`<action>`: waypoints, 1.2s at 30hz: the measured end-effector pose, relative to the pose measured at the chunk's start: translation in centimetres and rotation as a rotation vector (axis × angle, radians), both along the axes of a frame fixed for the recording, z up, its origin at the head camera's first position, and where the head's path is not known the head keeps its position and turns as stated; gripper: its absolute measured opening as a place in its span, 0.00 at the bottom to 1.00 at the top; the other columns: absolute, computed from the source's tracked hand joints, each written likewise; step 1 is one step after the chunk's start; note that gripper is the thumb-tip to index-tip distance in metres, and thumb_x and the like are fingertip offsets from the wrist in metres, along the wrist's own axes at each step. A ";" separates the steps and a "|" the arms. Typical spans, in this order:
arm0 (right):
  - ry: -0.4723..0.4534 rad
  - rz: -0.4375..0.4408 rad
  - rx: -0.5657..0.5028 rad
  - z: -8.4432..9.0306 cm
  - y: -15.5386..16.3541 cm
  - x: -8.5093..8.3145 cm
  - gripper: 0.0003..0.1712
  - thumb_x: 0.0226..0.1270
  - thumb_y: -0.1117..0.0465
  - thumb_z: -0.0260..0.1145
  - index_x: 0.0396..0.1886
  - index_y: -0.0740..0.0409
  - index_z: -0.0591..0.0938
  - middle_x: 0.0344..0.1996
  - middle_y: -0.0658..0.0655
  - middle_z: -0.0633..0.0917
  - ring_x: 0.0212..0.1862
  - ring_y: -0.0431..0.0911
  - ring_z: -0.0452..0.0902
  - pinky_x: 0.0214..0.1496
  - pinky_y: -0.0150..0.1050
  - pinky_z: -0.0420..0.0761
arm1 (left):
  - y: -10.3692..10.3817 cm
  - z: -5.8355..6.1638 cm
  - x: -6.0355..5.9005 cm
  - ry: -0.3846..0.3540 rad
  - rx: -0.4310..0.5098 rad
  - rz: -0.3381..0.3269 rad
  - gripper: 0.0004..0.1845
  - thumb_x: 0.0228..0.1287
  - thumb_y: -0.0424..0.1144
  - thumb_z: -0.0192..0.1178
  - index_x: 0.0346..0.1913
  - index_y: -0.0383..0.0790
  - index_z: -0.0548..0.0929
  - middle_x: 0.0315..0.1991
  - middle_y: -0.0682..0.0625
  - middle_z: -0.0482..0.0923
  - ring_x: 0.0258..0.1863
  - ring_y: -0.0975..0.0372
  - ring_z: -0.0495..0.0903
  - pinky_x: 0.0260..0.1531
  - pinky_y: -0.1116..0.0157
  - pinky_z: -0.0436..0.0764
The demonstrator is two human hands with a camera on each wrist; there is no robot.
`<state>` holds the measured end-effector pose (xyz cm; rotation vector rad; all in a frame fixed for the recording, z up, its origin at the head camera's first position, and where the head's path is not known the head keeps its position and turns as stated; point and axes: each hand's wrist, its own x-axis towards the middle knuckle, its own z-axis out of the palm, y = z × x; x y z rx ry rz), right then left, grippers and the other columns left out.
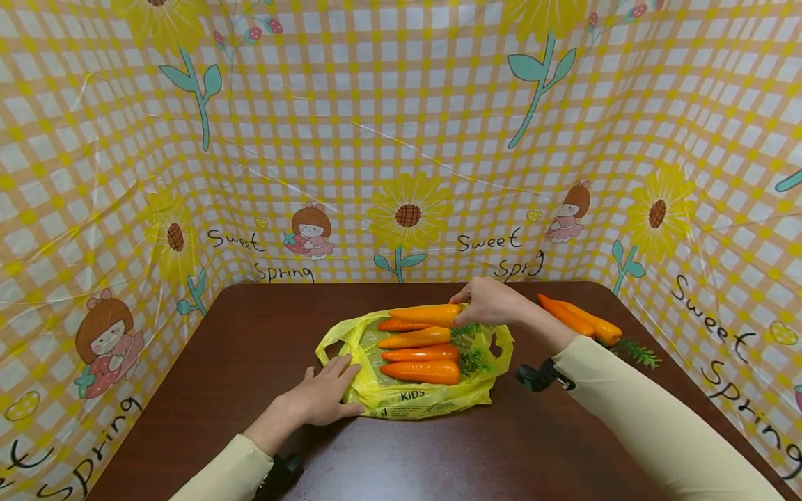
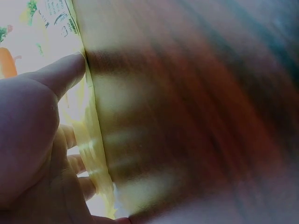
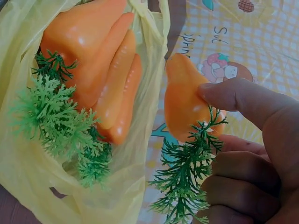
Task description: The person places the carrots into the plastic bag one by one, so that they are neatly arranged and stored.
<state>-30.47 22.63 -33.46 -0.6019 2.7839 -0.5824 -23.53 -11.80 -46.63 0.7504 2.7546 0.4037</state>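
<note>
A yellow plastic bag (image 1: pixel 420 402) lies flat on the table with several orange carrots (image 1: pixel 420 372) on it, side by side, their green leafy tops (image 3: pixel 56 112) toward the right. My right hand (image 1: pixel 491 303) pinches one more carrot (image 3: pixel 184 102) at its thick end, between thumb and fingers. This carrot is at the row's far side, and its leaves hang below the fingers in the right wrist view. On the bag's left edge rests my left hand (image 1: pixel 322 396), fingers spread. In the left wrist view its thumb (image 2: pixel 65 72) touches the yellow plastic.
Two more carrots (image 1: pixel 579 319) lie at the right rear of the dark brown table (image 1: pixel 250 348), beyond my right forearm. A checkered cloth (image 1: pixel 351 139) with flowers hangs around the back and sides. The bag's handle loops (image 1: pixel 500 341) spread to left and right.
</note>
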 end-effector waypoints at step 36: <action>0.047 -0.009 0.168 -3.1 -2.3 -3.7 0.28 0.60 0.57 0.73 0.63 0.51 0.84 0.59 0.58 0.85 0.15 0.40 0.50 0.20 0.34 0.56 | -0.1 -0.9 -0.3 0.013 0.007 0.001 0.43 0.70 0.63 0.58 0.79 0.43 0.59 0.81 0.41 0.47 0.80 0.45 0.48 0.67 0.30 0.52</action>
